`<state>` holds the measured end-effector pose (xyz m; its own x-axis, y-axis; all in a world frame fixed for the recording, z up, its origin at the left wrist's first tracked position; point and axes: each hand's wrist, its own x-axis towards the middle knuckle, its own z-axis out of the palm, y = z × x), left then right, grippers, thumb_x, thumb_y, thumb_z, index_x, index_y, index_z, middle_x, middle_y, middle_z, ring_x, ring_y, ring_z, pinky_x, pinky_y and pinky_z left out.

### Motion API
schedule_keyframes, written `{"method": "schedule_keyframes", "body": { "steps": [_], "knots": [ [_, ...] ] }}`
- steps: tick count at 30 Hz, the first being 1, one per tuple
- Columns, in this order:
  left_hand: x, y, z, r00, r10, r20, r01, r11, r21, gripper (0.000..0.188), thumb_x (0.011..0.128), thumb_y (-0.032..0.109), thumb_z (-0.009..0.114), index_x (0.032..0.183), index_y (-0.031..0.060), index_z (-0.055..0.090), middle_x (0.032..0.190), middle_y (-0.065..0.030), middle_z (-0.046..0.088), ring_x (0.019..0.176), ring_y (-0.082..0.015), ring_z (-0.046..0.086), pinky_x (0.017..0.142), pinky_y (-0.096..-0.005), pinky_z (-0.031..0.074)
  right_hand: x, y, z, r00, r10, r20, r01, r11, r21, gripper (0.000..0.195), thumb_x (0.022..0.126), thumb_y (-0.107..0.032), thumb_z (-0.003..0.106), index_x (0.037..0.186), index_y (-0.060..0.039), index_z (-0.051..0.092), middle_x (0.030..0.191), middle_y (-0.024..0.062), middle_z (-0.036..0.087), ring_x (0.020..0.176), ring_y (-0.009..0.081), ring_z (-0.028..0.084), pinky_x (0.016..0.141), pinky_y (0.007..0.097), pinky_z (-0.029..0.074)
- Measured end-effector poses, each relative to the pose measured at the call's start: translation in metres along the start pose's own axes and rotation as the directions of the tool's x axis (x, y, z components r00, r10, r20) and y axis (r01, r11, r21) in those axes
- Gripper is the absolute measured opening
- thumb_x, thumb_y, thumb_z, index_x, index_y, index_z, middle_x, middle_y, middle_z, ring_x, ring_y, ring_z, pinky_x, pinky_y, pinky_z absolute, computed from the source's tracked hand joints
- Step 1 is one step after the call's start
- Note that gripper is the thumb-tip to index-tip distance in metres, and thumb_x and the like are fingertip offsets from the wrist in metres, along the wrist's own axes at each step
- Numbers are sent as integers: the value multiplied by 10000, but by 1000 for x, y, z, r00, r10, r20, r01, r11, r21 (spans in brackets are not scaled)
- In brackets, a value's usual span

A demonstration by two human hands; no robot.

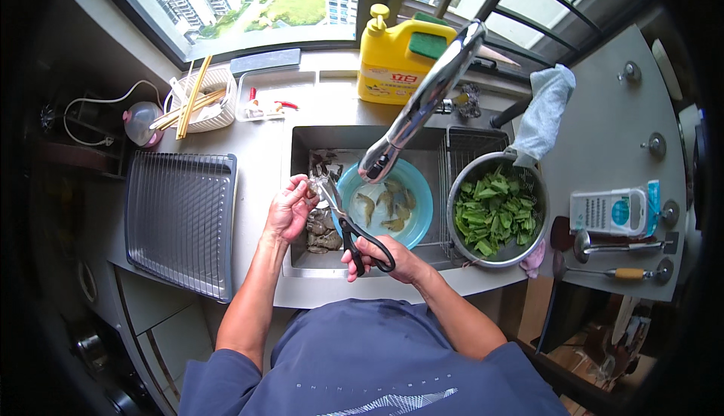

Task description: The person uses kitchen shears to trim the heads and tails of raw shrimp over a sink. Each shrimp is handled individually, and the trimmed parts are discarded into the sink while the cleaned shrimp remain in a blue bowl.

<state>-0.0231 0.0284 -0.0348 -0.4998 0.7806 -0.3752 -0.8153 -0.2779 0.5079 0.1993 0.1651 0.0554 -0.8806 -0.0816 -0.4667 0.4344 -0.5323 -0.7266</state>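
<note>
Over the left part of the steel sink (367,273), my left hand (290,210) pinches a raw shrimp (313,188). Black-handled kitchen scissors (352,225) are in my right hand (390,257), their fingers through the loops. The blades point up and left and meet the shrimp; how far apart they are is hard to tell. Beneath the scissors and to their right, a light-blue plastic basin (424,218) holds water and several shrimp (396,201). More grey-brown shrimp (323,235) lie in a heap on the sink's left side, partly hidden by my left hand.
A chrome faucet (418,105) reaches over the basin. Right of it stand a wire rack (449,161) and a metal colander (543,229) of leafy greens. Behind is a yellow detergent jug (390,59); to the left, a baking tray with a wire grid (181,223) and a white basket (226,116) with chopsticks.
</note>
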Motion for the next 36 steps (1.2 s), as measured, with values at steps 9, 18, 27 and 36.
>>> {"method": "schedule_keyframes", "body": {
  "steps": [9,18,27,36],
  "knots": [
    [-6,-8,15,998,-53,26,53,999,-10,243,1005,137,571,1240,77,549,1077,-75,673,953,-154,660,828,-310,550,-8,10,3,999,24,-39,-24,1000,-5,550,1004,-511,520,994,14,684,785,59,698,719,126,686,616,220,432],
    [-10,-8,14,997,-43,67,36,994,103,238,995,133,592,1223,82,550,1053,-61,680,946,-142,648,826,-296,524,-16,9,6,998,47,-39,-47,999,10,522,992,-481,568,960,30,669,772,59,663,707,152,684,669,262,513],
    [-14,3,18,990,-1,138,-37,962,271,243,928,76,682,1142,72,565,1024,-64,678,964,-148,655,849,-265,519,-9,17,3,998,-39,-47,35,996,-83,466,975,-447,617,921,13,664,761,33,636,682,115,640,662,259,517],
    [-15,24,24,981,-53,189,-17,936,351,261,889,59,724,1110,67,585,1025,-85,695,998,-171,682,862,-284,542,-9,13,3,979,-48,-198,-15,952,-306,372,917,-355,722,762,-27,645,638,8,588,560,78,587,530,236,478]
  ]
}}
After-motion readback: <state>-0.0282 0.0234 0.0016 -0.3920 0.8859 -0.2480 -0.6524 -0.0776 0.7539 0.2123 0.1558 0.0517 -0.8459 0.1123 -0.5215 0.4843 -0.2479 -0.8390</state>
